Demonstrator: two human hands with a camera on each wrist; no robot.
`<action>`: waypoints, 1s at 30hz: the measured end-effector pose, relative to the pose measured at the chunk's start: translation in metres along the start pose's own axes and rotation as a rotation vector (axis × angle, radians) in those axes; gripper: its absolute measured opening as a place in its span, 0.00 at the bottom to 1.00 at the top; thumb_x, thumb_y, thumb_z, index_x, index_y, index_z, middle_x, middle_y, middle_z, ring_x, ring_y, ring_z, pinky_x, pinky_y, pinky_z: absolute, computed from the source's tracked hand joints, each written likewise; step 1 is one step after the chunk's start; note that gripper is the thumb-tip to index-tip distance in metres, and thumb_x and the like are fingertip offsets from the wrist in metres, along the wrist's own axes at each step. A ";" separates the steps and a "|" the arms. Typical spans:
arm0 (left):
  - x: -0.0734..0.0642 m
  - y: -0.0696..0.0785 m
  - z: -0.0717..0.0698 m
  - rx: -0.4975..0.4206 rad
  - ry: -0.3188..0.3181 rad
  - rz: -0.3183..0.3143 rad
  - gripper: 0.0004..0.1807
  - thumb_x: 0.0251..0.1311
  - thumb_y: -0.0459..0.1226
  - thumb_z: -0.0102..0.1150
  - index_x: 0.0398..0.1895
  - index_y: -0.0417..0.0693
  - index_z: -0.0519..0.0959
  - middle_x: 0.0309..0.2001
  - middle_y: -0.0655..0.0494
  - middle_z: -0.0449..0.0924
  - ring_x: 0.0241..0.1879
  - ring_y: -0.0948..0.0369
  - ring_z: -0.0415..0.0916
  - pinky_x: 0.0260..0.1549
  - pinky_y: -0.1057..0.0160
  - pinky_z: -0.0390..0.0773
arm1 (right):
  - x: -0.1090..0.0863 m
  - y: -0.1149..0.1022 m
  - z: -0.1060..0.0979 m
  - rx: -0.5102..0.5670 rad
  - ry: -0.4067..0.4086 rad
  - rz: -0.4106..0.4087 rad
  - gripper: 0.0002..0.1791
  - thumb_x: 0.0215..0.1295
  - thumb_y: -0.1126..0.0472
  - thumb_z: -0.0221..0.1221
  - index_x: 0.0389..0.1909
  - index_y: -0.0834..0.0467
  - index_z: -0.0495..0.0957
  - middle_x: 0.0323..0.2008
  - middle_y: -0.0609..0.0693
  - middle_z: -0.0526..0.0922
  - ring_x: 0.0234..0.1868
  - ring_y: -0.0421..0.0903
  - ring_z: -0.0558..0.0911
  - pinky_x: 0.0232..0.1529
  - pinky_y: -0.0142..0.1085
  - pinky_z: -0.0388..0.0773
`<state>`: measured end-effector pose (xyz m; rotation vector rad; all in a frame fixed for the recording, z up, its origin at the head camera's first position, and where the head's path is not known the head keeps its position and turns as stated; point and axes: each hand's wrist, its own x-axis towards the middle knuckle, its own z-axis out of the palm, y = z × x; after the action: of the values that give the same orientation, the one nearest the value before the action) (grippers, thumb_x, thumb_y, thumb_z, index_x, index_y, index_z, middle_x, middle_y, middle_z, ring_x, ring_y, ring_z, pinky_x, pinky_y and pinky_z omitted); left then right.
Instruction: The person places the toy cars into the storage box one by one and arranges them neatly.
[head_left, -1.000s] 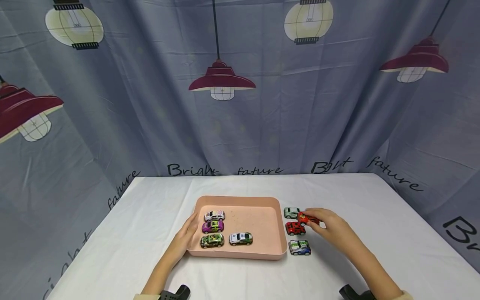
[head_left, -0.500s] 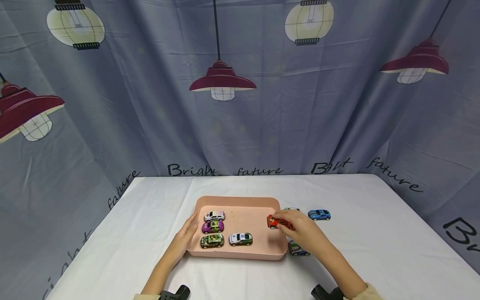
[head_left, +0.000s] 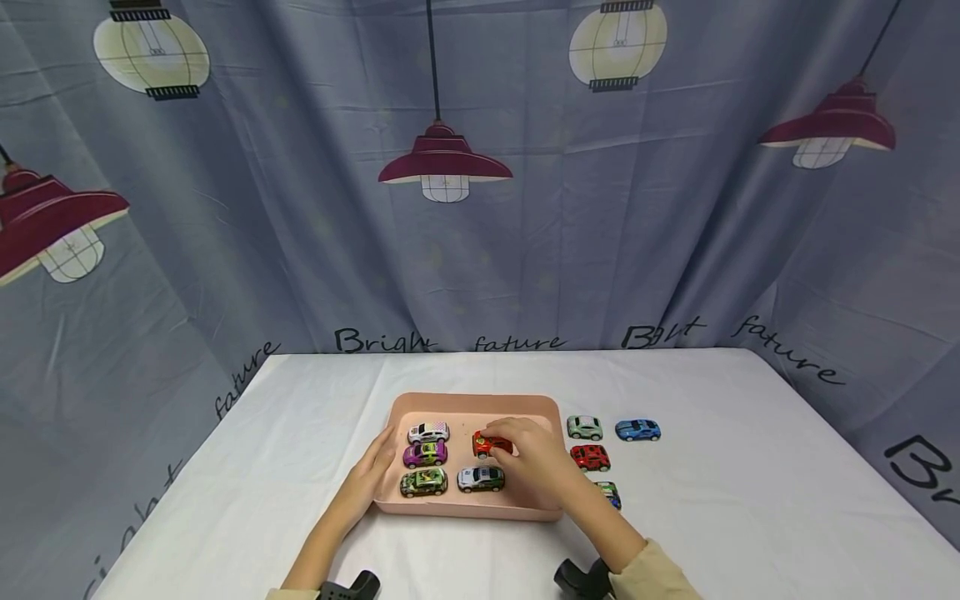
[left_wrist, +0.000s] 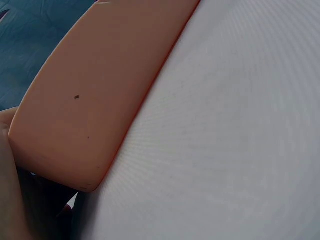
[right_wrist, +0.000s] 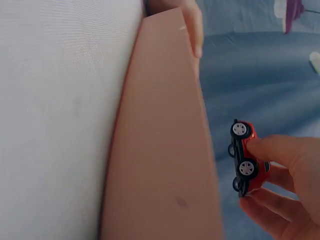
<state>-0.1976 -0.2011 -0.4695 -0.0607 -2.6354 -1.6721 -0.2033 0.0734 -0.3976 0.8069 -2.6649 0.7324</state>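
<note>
My right hand point(head_left: 536, 460) pinches a red toy car point(head_left: 484, 445) over the right half of a shallow peach tray point(head_left: 465, 511). In the right wrist view, thumb and fingers hold that car point(right_wrist: 246, 167) by its sides, wheels showing, above the rim. Resting along the tray's left side is my left hand point(head_left: 365, 473), its fingers fairly straight against the rim. Inside the tray stand a white-and-pink car point(head_left: 428, 432), a purple car point(head_left: 425, 454), a green patterned car point(head_left: 423, 482) and a white-and-green car point(head_left: 481, 478), the last just in front of the held one.
Right of the tray, a pale green car point(head_left: 584, 427), a blue car point(head_left: 638, 430) and another red car point(head_left: 590, 457) stand on the white tablecloth point(head_left: 712, 483). A green-and-blue car point(head_left: 609, 493) is partly hidden by my right forearm. A grey-blue curtain point(head_left: 480, 275) hangs behind.
My right hand has carried the red car leftward from beside the tray, across its right rim, to over the tray floor. The blue car has come into view. My left hand stays in place.
</note>
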 end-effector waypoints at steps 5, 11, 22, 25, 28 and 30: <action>0.001 0.000 0.000 -0.001 -0.001 -0.003 0.29 0.67 0.53 0.37 0.70 0.58 0.53 0.71 0.46 0.49 0.69 0.43 0.45 0.65 0.37 0.44 | 0.017 -0.002 0.017 -0.016 -0.031 0.047 0.13 0.57 0.61 0.61 0.44 0.54 0.80 0.45 0.48 0.82 0.49 0.47 0.79 0.48 0.41 0.77; 0.001 0.001 0.000 -0.005 -0.007 -0.007 0.29 0.67 0.53 0.37 0.70 0.58 0.52 0.71 0.46 0.49 0.69 0.43 0.45 0.65 0.37 0.44 | 0.030 -0.002 0.031 0.003 -0.087 0.115 0.11 0.57 0.64 0.60 0.42 0.56 0.80 0.43 0.50 0.83 0.46 0.47 0.80 0.47 0.41 0.78; 0.001 0.000 0.000 -0.005 -0.010 -0.004 0.29 0.67 0.53 0.37 0.70 0.60 0.53 0.71 0.46 0.49 0.69 0.43 0.45 0.65 0.37 0.44 | 0.035 0.002 0.048 0.084 -0.161 0.144 0.09 0.54 0.69 0.61 0.37 0.62 0.81 0.39 0.54 0.83 0.43 0.48 0.81 0.46 0.40 0.78; 0.001 0.000 0.000 -0.006 -0.012 -0.004 0.29 0.67 0.53 0.37 0.70 0.60 0.53 0.71 0.46 0.49 0.69 0.43 0.45 0.65 0.37 0.44 | 0.035 0.002 0.049 0.079 -0.165 0.148 0.09 0.54 0.69 0.61 0.37 0.61 0.81 0.38 0.53 0.83 0.42 0.48 0.81 0.45 0.40 0.78; 0.001 -0.001 0.000 -0.011 -0.015 -0.001 0.29 0.67 0.52 0.37 0.70 0.59 0.52 0.71 0.45 0.49 0.69 0.43 0.45 0.65 0.37 0.44 | 0.034 0.002 0.050 0.063 -0.161 0.150 0.08 0.55 0.68 0.60 0.37 0.60 0.81 0.37 0.52 0.84 0.42 0.47 0.81 0.45 0.40 0.78; 0.001 -0.001 0.000 -0.015 -0.015 0.001 0.29 0.67 0.52 0.37 0.70 0.59 0.52 0.71 0.45 0.49 0.69 0.43 0.45 0.65 0.37 0.43 | 0.034 0.002 0.051 0.057 -0.161 0.153 0.09 0.55 0.68 0.60 0.38 0.59 0.81 0.37 0.51 0.84 0.42 0.47 0.81 0.45 0.40 0.78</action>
<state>-0.1985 -0.2018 -0.4700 -0.0749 -2.6333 -1.6982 -0.2371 0.0328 -0.4280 0.7095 -2.8879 0.8146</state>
